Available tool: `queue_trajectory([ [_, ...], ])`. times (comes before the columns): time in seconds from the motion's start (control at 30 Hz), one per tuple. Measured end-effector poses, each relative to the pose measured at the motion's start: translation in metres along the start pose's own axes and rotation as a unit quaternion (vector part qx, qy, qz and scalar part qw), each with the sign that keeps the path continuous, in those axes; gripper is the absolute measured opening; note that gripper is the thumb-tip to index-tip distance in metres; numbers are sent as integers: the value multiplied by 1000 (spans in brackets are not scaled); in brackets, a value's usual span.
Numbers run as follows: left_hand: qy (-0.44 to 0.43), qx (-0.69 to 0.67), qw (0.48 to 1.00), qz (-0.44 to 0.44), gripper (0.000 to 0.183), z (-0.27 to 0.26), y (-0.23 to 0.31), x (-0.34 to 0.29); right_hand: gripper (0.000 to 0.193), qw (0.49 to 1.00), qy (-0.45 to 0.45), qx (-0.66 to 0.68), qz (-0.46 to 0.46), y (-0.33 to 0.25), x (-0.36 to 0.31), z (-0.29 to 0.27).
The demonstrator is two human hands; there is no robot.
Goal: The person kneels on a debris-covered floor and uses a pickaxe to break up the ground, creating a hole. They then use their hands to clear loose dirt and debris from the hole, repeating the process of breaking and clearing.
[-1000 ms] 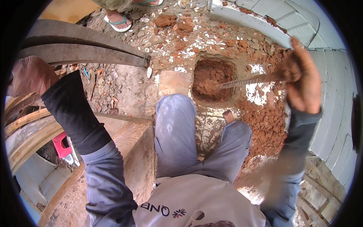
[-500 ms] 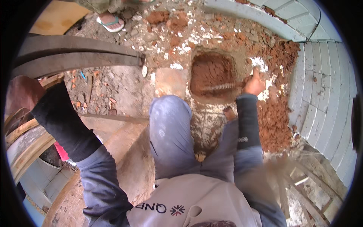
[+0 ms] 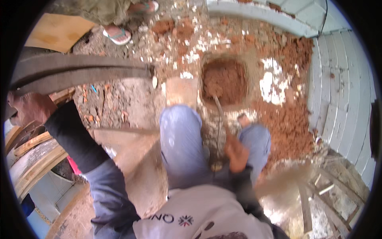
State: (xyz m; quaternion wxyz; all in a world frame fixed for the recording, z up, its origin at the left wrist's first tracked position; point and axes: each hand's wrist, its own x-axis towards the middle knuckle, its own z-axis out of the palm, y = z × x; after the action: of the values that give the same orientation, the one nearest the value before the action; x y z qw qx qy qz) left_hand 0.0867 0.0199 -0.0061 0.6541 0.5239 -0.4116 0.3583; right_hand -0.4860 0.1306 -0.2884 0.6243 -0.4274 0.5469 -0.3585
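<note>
My right hand point(image 3: 236, 153) is wrapped round a ribbed steel bar point(image 3: 220, 110), between my knees. The bar slants away from me, its far end resting on the loose red soil point(image 3: 227, 77) in a square hole point(image 3: 204, 81). At the far left, my left hand point(image 3: 32, 107) has its fingers bent, close against the near end of a dark curved board point(image 3: 91, 75). What those fingers grip is hard to make out there.
Dug red soil point(image 3: 286, 131) lies heaped right of the hole, below a grey plank wall point(image 3: 338, 91). A person's sandalled foot point(image 3: 117, 35) stands at the far left. Wooden frame pieces point(image 3: 39, 159) are under my left arm, and slats point(image 3: 330, 191) lie at the lower right.
My right hand has come back from the hole's right side to between my knees. The bar, lying sideways across the hole before, now points away from me. My left hand has shifted slightly nearer.
</note>
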Motion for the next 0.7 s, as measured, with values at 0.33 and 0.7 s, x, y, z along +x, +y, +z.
queue_trajectory([
  [0.33,134,114,984,-27,44,40,59,-44,22,983,29,-155,-90,-70,115,7],
  [0.7,62,57,996,3,49,19,30,-17,43,989,-71,108,-70,-290,194,-24],
])
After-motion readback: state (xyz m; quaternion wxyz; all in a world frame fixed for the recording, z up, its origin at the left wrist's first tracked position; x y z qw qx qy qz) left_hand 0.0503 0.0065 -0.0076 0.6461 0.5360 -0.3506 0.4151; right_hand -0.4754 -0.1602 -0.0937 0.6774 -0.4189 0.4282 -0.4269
